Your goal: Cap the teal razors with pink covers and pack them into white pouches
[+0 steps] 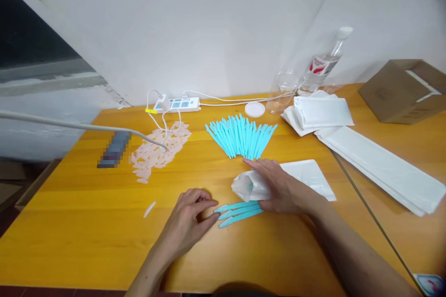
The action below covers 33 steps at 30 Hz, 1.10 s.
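My right hand (284, 188) is closed round a white padded bag (256, 185), whose open mouth faces left with a bit of blue inside. Beneath it, several blue plastic tools (240, 213) lie side by side on the wooden table (104, 241). The thumb and forefinger of my left hand (191, 218) are at the left tips of these tools, with a gap between the fingers. Behind, a fan of blue tools (242, 137) is spread out. Another white bag (308, 176) lies flat, partly behind my right hand.
Small pale pink pieces (160, 151) are heaped at the left near a phone (114, 150) and a cable. A power strip (181, 104), clear cup (282, 93), bottle (322, 67), stacked white bags (383, 164) and cardboard box (400, 93) stand or lie farther back.
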{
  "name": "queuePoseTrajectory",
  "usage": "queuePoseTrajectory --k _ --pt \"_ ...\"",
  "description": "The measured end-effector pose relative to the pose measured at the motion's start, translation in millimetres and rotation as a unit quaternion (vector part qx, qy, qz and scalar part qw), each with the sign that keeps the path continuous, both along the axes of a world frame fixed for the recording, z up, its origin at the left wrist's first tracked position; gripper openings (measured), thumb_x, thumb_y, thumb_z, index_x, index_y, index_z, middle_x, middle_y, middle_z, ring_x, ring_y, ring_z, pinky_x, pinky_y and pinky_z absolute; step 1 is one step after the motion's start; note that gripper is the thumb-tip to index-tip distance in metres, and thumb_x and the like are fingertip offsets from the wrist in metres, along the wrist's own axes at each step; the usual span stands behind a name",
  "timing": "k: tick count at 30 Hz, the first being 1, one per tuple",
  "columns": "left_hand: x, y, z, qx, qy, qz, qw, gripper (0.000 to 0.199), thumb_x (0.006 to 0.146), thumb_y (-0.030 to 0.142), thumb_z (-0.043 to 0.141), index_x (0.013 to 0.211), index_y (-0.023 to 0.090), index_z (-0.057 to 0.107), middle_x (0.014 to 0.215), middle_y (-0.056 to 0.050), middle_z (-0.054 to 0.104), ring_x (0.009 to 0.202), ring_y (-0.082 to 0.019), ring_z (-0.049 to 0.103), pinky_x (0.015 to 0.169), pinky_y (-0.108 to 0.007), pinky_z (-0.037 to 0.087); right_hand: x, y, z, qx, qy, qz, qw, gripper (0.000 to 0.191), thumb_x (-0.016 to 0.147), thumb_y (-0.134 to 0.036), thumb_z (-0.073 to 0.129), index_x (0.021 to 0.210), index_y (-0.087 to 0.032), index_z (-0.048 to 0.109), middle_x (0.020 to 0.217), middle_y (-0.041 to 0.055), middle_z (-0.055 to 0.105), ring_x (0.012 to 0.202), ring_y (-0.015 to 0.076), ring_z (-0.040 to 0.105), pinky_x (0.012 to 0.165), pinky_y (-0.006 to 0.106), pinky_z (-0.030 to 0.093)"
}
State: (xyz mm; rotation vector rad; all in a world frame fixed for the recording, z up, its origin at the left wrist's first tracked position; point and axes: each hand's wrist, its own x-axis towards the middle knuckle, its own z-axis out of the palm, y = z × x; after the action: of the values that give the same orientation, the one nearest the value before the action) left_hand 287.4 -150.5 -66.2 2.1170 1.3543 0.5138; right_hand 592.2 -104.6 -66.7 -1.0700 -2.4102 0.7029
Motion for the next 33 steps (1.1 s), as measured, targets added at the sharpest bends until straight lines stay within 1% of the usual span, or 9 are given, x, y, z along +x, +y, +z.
queuePoseTrajectory --k 3,7,11,15,18,23,25,28,33 --pt "-5.7 -3.6 -1.1 -0.026 0.027 -0.016 0.999 0.015 0.095 0.029 0.062 0.103 0.027 0.075 0.102 -0.006 0.068 0.098 -0.023 0.061 0.087 -0.038 0.046 2.0 0.7 0.2 -0.015 -0.007 -0.012 1.0 0.105 0.069 -0.015 0.067 0.161 -0.03 0.018 0.141 0.0116 0.052 0.124 0.0322 0.051 0.104 0.051 0.042" --pt "-3.3 -2.0 0.5 -0.074 -0.021 0.0 0.997 0.018 0.099 0.028 0.055 0.086 0.021 0.066 0.087 -0.004 0.067 0.085 -0.018 0.061 0.079 -0.031 0.046 4.6 1.5 1.1 -0.03 -0.006 -0.019 0.999 0.105 0.069 -0.014 0.067 0.16 -0.03 0.018 0.143 0.0119 0.05 0.129 0.0324 0.048 0.108 0.052 0.041" --pt "-44.0 -6.2 8.2 -0.12 -0.103 0.076 0.984 0.016 0.097 0.034 0.06 0.091 0.021 0.066 0.086 -0.002 0.066 0.08 -0.016 0.06 0.074 -0.026 0.047 6.6 2.1 1.9 -0.032 -0.002 -0.02 0.999 0.105 0.07 -0.012 0.066 0.16 -0.033 0.017 0.143 0.0112 0.05 0.129 0.032 0.048 0.108 0.052 0.041" --pt "-86.3 -6.5 21.5 -0.093 -0.161 0.151 0.971 0.015 0.092 0.035 0.067 0.088 0.02 0.064 0.085 0.0 0.063 0.079 -0.014 0.058 0.075 -0.024 0.048 6.6 2.0 1.7 -0.026 -0.002 -0.019 0.999 0.106 0.068 -0.011 0.065 0.16 -0.032 0.017 0.142 0.0113 0.05 0.129 0.0324 0.048 0.107 0.052 0.041" --pt "-67.1 2.6 25.9 -0.073 -0.159 0.142 0.974 0.012 0.092 0.032 0.067 0.089 0.021 0.065 0.085 0.001 0.064 0.078 -0.013 0.059 0.075 -0.023 0.047 2.4 1.2 3.7 -0.026 -0.004 -0.012 1.0 0.108 0.067 -0.012 0.066 0.16 -0.031 0.015 0.141 0.012 0.051 0.125 0.0324 0.05 0.105 0.053 0.042" --pt "33.3 18.2 17.6 -0.021 -0.142 0.046 0.989 0.005 0.092 0.022 0.066 0.089 0.021 0.069 0.088 0.0 0.071 0.083 -0.014 0.064 0.079 -0.026 0.047 -10.2 -1.5 6.9 -0.006 -0.002 0.022 1.0 0.103 0.071 -0.017 0.069 0.159 -0.026 0.016 0.137 0.0141 0.054 0.121 0.0321 0.052 0.103 0.051 0.043" --pt "52.6 16.3 13.8 -0.009 -0.147 -0.004 0.989 0.009 0.094 0.02 0.062 0.096 0.022 0.071 0.089 -0.001 0.072 0.084 -0.015 0.065 0.08 -0.027 0.048 -12.1 -2.8 6.5 0.001 -0.004 0.029 1.0 0.101 0.073 -0.02 0.07 0.159 -0.023 0.017 0.138 0.0153 0.053 0.125 0.0324 0.05 0.105 0.051 0.041" --pt "38.9 4.0 9.0 -0.003 -0.126 -0.006 0.992 0.014 0.096 0.026 0.063 0.106 0.024 0.071 0.099 -0.004 0.072 0.092 -0.017 0.065 0.083 -0.029 0.049 -10.0 -3.6 4.6 0.0 -0.012 0.024 1.0 0.099 0.073 -0.021 0.071 0.158 -0.021 0.02 0.139 0.0156 0.053 0.126 0.0321 0.049 0.107 0.051 0.039" --pt "-0.3 -13.9 1.5 -0.01 0.013 -0.046 0.999 0.02 0.095 0.029 0.064 0.112 0.028 0.072 0.104 -0.006 0.067 0.099 -0.022 0.061 0.086 -0.035 0.047 -6.0 -2.1 0.3 0.001 -0.01 0.024 1.0 0.101 0.071 -0.019 0.071 0.158 -0.023 0.021 0.139 0.014 0.053 0.125 0.0321 0.049 0.106 0.05 0.04"
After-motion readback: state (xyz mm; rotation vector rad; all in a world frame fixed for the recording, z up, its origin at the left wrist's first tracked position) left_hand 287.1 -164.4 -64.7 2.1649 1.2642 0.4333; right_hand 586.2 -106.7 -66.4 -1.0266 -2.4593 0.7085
